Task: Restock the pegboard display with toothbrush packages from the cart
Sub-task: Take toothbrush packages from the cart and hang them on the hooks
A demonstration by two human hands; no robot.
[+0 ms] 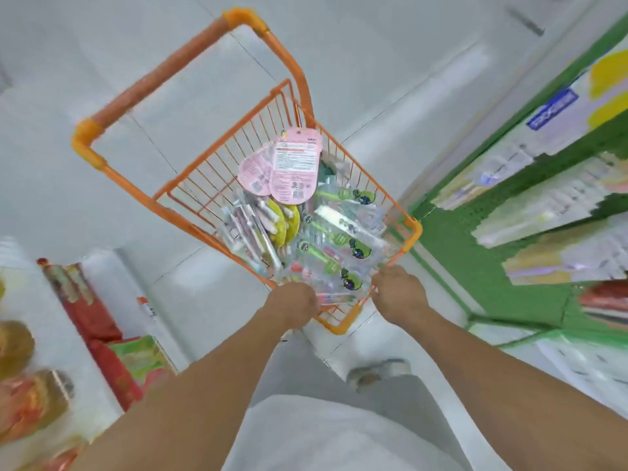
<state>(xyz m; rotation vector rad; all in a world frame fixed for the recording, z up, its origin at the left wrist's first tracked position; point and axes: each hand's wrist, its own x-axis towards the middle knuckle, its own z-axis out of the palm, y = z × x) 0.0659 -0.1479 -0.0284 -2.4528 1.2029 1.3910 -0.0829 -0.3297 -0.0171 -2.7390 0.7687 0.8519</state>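
Two hands reach into the orange cart (413, 229) at its near edge; the left hand (294, 305) and the right hand (399, 294) each appear to grip the toothbrush packages (334, 253) there. Lift few packages together, flat, then turn to the green pegboard (475, 266) beside the cart.

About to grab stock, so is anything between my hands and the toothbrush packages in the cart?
Nothing visible. Both the left hand and right hand are at the orange cart's near rim, with the toothbrush packages lying uncovered just beyond.

Orange wire cart (413, 229) on floor (390, 79), toothbrush packages (326, 239) inside.
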